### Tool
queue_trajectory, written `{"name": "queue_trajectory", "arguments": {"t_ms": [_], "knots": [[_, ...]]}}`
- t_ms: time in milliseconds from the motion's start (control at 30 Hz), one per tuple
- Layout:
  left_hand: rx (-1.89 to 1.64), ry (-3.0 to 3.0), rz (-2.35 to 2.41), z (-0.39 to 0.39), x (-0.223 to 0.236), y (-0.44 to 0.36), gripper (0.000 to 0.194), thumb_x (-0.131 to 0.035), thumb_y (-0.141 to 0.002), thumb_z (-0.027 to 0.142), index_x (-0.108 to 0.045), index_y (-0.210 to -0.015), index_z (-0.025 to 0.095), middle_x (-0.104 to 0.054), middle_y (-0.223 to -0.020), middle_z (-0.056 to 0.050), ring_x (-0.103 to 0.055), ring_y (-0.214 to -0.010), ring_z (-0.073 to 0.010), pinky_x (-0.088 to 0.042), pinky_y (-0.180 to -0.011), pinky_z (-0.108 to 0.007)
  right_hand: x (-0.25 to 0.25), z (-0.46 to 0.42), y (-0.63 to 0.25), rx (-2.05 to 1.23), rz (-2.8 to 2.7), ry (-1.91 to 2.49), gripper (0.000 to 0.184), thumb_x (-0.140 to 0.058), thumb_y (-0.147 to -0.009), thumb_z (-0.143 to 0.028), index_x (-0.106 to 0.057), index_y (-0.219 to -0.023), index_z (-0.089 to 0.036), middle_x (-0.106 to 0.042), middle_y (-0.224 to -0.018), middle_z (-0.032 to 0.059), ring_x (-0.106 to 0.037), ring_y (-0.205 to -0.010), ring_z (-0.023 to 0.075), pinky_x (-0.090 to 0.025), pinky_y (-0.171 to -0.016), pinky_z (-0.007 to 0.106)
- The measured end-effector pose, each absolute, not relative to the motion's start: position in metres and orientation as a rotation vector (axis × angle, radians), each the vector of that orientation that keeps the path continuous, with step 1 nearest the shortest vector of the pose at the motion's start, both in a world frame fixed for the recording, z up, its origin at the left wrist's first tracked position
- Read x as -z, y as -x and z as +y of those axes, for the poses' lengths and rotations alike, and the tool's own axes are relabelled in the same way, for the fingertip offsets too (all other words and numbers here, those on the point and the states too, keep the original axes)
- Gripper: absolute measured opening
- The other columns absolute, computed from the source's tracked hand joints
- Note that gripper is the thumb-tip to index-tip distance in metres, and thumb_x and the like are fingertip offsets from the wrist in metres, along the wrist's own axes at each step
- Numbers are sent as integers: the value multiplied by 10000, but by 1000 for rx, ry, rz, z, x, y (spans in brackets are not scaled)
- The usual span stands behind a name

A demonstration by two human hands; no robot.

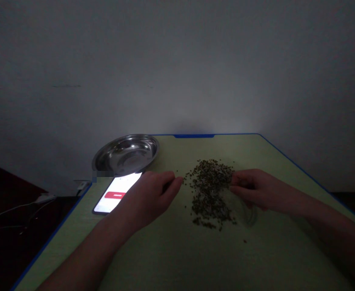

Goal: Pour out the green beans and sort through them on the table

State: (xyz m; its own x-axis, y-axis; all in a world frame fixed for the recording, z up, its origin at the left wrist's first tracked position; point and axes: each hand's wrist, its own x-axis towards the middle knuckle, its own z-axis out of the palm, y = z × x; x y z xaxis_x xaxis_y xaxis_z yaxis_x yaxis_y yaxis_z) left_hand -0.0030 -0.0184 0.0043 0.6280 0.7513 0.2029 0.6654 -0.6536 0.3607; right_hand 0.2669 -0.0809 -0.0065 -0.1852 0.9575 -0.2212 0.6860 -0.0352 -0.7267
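Note:
A loose pile of small dark brown grains (210, 182), like peppercorns or seeds, is spread over the pale green table (171, 250). At the pile's left edge is my left hand (154, 194), its fingers curled and its thumb tip close to the forefinger. My right hand (254, 188) reaches in from the right, thumb and fingers drawn together at the pile's edge. What either hand holds, if anything, is too small or hidden to make out. Below the right hand lies a faint, clear, curved thing (250, 216), blurred in the dim light.
A shiny steel basin (129, 155) stands at the table's back left. A phone with a lit screen (113, 196) lies before it, partly behind my left wrist. One stray grain (244, 241) is nearer me. White cables (42, 199) and a wall (195, 68) lie beyond the table.

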Motion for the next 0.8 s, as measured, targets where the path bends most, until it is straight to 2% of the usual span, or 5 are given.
{"name": "queue_trajectory", "arguments": {"t_ms": [100,333,567,800], "knots": [[-497,-2599,1150,-19,-4,3,418,-388,-921,382,-394,-560,171,-334,-467,64,-320,-430,-66,-184,-460,-253,4,-82,-280,-998,-1974,1678,290,-500,-866,-405,-519,-661,-201,-498,-560,-44,-434,-462,74,-331,-404,203],[-471,-2589,1174,-19,-4,3,423,-380,-923,403,-404,-569,172,-361,-482,58,-323,-443,-71,-188,-468,-260,2,-89,-274,-824,-2190,1579,281,-515,-882,-432,-667,-793,-213,-617,-684,-5,-532,-612,121,-383,-540,251],[-469,-2603,1185,-21,-5,2,425,-381,-923,400,-408,-566,172,-361,-479,57,-331,-438,-73,-179,-464,-262,9,-92,-249,-647,-2353,1439,282,-497,-909,-399,-675,-791,-214,-644,-693,-4,-548,-641,119,-380,-593,253],[-475,-2586,1173,-20,-7,3,423,-380,-915,406,-414,-563,174,-353,-471,59,-326,-428,-72,-189,-451,-251,18,-88,-246,-473,-2362,1474,283,-453,-931,-389,-680,-914,-220,-675,-812,31,-588,-746,158,-408,-678,292]]}}
